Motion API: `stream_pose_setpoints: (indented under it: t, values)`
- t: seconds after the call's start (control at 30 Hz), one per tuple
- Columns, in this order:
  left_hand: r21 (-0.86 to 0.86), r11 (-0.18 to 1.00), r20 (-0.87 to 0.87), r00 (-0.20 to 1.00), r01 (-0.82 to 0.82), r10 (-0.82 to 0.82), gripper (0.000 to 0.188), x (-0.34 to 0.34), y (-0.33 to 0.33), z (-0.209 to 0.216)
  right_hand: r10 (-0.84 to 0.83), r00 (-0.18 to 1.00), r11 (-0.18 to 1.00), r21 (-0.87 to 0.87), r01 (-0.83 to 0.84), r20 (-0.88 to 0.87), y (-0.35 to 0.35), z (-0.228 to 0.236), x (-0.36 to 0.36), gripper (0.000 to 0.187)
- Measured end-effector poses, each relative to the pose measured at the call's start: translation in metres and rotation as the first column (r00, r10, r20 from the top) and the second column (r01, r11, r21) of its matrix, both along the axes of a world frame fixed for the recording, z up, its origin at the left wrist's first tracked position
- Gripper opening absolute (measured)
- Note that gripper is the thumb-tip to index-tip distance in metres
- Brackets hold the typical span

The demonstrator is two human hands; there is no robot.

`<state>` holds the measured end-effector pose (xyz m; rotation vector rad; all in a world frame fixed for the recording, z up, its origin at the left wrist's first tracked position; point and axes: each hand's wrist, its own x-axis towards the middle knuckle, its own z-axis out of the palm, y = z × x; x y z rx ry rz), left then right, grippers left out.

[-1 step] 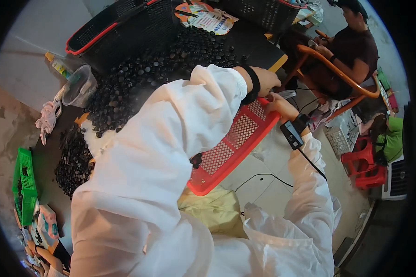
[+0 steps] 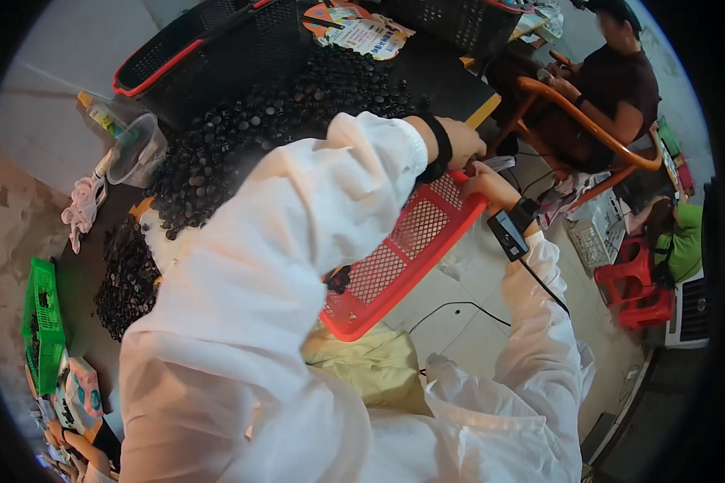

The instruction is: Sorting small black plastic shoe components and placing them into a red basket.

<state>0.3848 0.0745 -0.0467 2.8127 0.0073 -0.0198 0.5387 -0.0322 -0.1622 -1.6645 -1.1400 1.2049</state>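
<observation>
My left hand (image 2: 462,145), with a black band at its wrist, is over the far end of a red plastic basket (image 2: 423,282). Its fingers curl downward and meet those of my right hand (image 2: 491,187). Both hands are closed with the fingertips together; anything pinched between them is too small or hidden to name. A few small black pieces (image 2: 340,278) lie in the basket's near end, partly behind my left sleeve. To the left, a large heap of small round black pieces (image 2: 242,121) spreads over the dark table (image 2: 97,274).
Black baskets (image 2: 209,72) with red handles stand behind the heap. A clear plastic tub (image 2: 138,153) and a green basket (image 2: 47,322) are at the left. A co-worker sits in a wooden chair (image 2: 588,121) at the far right, near red stools (image 2: 632,282).
My left forearm and hand have shifted slightly left, showing more of the black pieces in the red basket. My right hand's fingers have moved a little and stay close to the left.
</observation>
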Motion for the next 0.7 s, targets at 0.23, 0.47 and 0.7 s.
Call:
stream_pose_setpoints:
  t: [0.23, 0.47, 0.7]
  values:
    - [0.166, 0.986, -0.088, 0.995, -0.031, 0.046, 0.04, -0.029, -0.008, -0.007, 0.233, 0.961, 0.972, 0.074, -0.224, -0.15, -0.002, 0.041, -0.028, 0.044]
    - [0.242, 0.966, -0.079, 0.99, -0.094, 0.116, 0.027, -0.046, -0.019, 0.011, 0.227, 0.94, 0.973, 0.106, -0.207, -0.253, 0.005, 0.026, -0.017, 0.057]
    - [0.108, 0.952, 0.062, 0.957, -0.287, 0.282, 0.049, -0.09, 0.054, 0.041, 0.238, 0.935, 0.971, 0.037, -0.236, -0.262, 0.001, 0.031, -0.017, 0.038]
